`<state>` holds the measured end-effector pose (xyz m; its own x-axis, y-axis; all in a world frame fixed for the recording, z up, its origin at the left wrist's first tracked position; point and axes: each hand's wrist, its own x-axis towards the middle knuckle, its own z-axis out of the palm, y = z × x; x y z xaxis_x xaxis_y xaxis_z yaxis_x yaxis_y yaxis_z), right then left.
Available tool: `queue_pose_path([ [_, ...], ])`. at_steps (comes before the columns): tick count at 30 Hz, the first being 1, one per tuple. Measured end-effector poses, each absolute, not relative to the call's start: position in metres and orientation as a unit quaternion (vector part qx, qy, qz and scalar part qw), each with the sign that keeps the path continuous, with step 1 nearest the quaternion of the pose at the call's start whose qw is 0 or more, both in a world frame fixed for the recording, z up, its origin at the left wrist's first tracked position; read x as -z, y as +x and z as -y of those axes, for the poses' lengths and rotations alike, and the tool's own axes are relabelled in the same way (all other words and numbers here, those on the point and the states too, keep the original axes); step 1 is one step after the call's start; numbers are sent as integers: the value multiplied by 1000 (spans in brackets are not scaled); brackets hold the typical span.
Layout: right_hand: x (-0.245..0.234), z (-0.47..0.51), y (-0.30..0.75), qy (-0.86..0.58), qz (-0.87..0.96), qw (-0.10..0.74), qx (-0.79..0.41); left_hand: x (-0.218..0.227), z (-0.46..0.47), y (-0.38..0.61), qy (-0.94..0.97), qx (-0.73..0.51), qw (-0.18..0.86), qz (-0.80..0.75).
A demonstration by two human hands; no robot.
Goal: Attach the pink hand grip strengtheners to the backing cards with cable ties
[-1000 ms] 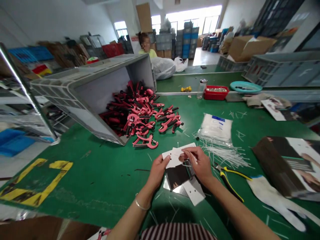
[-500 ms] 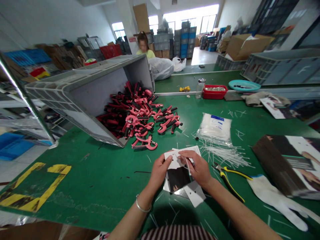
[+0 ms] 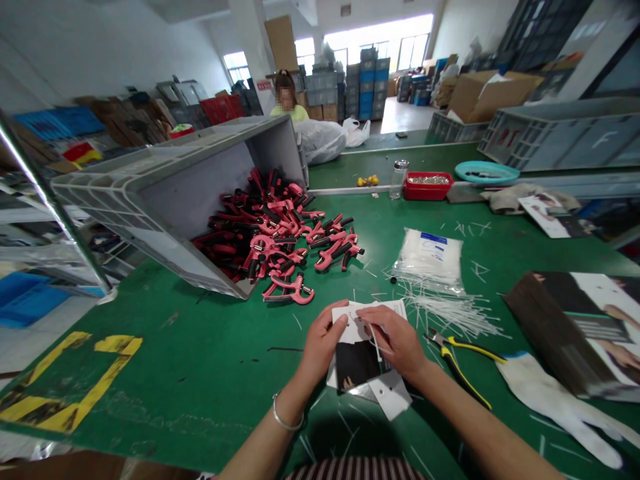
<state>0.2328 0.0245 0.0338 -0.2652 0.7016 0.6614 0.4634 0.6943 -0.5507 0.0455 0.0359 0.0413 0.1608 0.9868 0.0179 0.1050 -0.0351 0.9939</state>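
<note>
My left hand grips the left edge of a white printed card with a dark photo panel and punched holes. My right hand pinches a thin white cable tie at the card's upper part. Yellow-handled pliers lie just right of my right hand, beside a scatter of loose cable ties. Farther up sits a pile of pink and black hand grippers, spilling from a tipped grey crate. A bag of ties lies nearby.
A stack of printed cards and a white glove lie on the green table mat to the right. A red tray, glass jar and teal dish stand beyond. A co-worker sits behind the crate.
The card has turned from tilted to nearly level between my hands. The tie now stands more upright at my right fingers. The whole view has shifted slightly.
</note>
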Motion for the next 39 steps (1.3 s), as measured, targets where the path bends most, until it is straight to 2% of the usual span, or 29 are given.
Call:
queue_pose_path([
  [3, -40, -33, 234, -399, 784, 452, -151, -45, -34, 50, 608, -442, 475, -457],
  [5, -44, -41, 239, -411, 779, 423, -212, -48, -35, 51, 625, -428, 469, -454],
  [9, -48, -53, 250, -423, 722, 393, -381, -49, -41, 47, 589, -388, 538, -462],
  [13, -45, -55, 252, -440, 635, 411, -483, -38, -44, 39, 543, -368, 599, -460],
  [17, -38, -55, 247, -437, 581, 401, -557, -21, -40, 38, 543, -377, 613, -433],
  [20, -33, -54, 245, -439, 570, 391, -574, -17, -35, 32, 573, -392, 553, -461],
  [22, -28, -53, 245, -442, 571, 387, -574, -22, -29, 22, 628, -357, 498, -479],
  [27, -20, -52, 242, -441, 543, 359, -618, -39, -7, -5, 759, -237, 488, -358],
  [34, -18, -51, 228, -387, 537, 344, -666, -26, -7, -1, 786, -315, 344, -404],
  [39, -19, -45, 226, -361, 582, 349, -640, -14, -15, 15, 757, -338, 396, -396],
])
